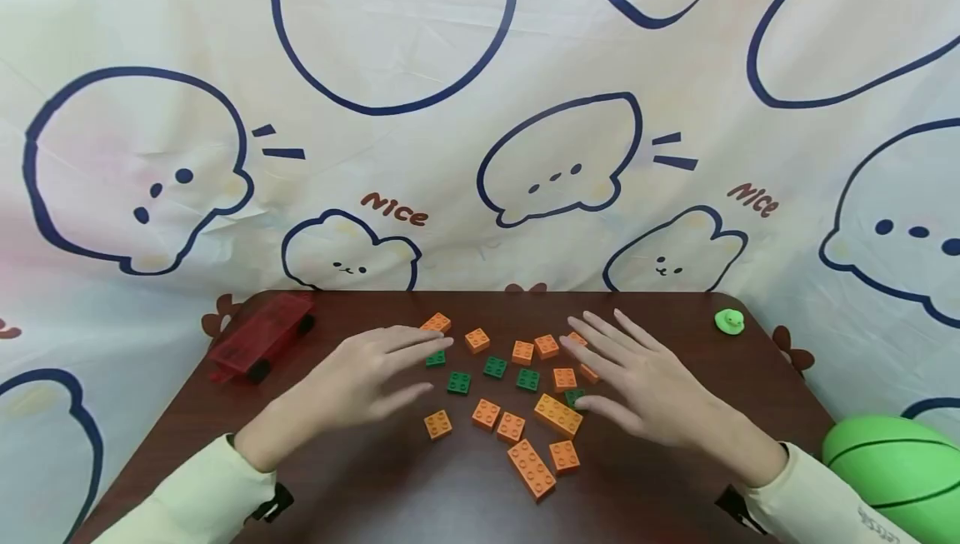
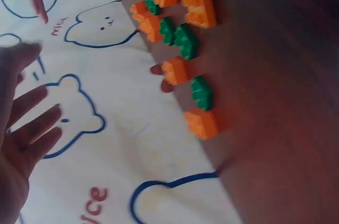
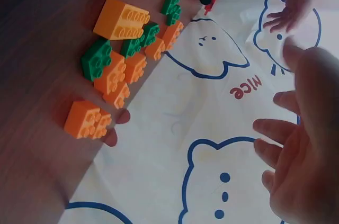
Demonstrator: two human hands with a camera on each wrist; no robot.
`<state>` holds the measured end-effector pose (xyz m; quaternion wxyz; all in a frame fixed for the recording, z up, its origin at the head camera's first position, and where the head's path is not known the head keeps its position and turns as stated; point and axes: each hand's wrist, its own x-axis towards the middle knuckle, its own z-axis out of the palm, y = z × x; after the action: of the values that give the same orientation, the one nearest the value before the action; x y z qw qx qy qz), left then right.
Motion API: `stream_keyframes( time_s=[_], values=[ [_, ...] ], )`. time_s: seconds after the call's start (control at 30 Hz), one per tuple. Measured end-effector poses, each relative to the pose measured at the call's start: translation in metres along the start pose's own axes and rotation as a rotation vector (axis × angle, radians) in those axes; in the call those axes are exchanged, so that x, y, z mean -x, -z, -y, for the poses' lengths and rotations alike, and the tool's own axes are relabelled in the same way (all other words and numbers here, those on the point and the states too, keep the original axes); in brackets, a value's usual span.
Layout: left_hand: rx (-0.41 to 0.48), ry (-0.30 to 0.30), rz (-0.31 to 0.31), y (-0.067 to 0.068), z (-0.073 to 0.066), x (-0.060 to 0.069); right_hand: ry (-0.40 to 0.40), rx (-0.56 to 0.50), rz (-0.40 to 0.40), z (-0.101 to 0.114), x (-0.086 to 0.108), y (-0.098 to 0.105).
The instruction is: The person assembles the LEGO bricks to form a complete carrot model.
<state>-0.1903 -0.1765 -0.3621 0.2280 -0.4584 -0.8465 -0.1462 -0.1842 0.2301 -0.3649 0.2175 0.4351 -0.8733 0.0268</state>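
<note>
I have both hands up over the dark brown table (image 1: 360, 494), fingers loosely extended and nothing in their grasp. In the head view, the fingertips of my left hand (image 1: 360, 377) overlap a green brick (image 1: 435, 359), and my right hand (image 1: 648, 386) partly hides a few orange bricks (image 1: 564, 379), so from there alone I might seem to be touching them. The wrist views show otherwise: in each, that hand stands out against the white printed cloth (image 1: 450, 152), apart from the bricks. Each wrist view also catches my other hand near its top, likewise holding nothing.

The bricks lie scattered between my hands, some close to the table's far edge. A long orange brick (image 1: 532, 470) sits farthest from that edge, just beside a square one; another long brick (image 1: 558, 416), more yellowish, lies near my right thumb.

By the table's far left corner is a see-through red toy cart (image 1: 262, 336) with black wheels; the right wrist view gets part of it, the left wrist view none. A light green duck (image 1: 729, 321) sits near the far right corner, and only a scrap of it reaches the left wrist view. The green ball (image 1: 892, 469), by the table's right edge, shows in the head view alone.
</note>
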Motion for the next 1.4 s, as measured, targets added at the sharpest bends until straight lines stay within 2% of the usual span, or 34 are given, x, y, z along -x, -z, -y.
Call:
stream_keyframes(
  time_s=[0.07, 0.13, 0.23, 0.3, 0.4, 0.5, 0.6, 0.7, 0.83, 1.03, 1.2, 1.4],
  values=[
    [0.034, 0.111, 0.004, -0.006, -0.001, 0.003, -0.027, -0.016, -0.011, 0.001, -0.002, -0.004],
    [0.067, 0.257, 0.047, -0.015, -0.002, 0.007, -0.046, -0.044, -0.013, 0.002, -0.004, -0.008],
    [0.117, 0.455, 0.186, -0.031, -0.004, 0.016, -0.061, -0.071, -0.006, 0.008, -0.006, -0.015],
    [0.159, 0.536, 0.291, -0.043, -0.006, 0.021, -0.073, -0.087, 0.003, 0.014, -0.005, -0.021],
    [0.217, 0.604, 0.415, -0.057, -0.011, 0.026, -0.108, -0.103, 0.042, 0.028, 0.000, -0.034],
    [0.217, 0.620, 0.448, -0.067, -0.017, 0.025, -0.173, -0.140, 0.106, 0.042, 0.005, -0.046],
    [0.181, 0.631, 0.433, -0.070, -0.022, 0.024, -0.216, -0.138, 0.147, 0.057, 0.007, -0.058],
    [0.171, 0.633, 0.443, -0.071, -0.025, 0.021, -0.237, -0.120, 0.177, 0.068, 0.008, -0.067],
    [0.191, 0.604, 0.478, -0.073, -0.031, 0.018, -0.253, -0.143, 0.224, 0.078, 0.008, -0.072],
    [0.228, 0.558, 0.520, -0.077, -0.043, 0.015, -0.288, -0.151, 0.267, 0.081, 0.006, -0.072],
    [0.224, 0.513, 0.571, -0.079, -0.056, 0.011, -0.314, -0.169, 0.316, 0.077, 0.003, -0.073],
    [0.237, 0.473, 0.610, -0.082, -0.070, 0.003, -0.349, -0.165, 0.320, 0.069, 0.002, -0.075]
  ],
)
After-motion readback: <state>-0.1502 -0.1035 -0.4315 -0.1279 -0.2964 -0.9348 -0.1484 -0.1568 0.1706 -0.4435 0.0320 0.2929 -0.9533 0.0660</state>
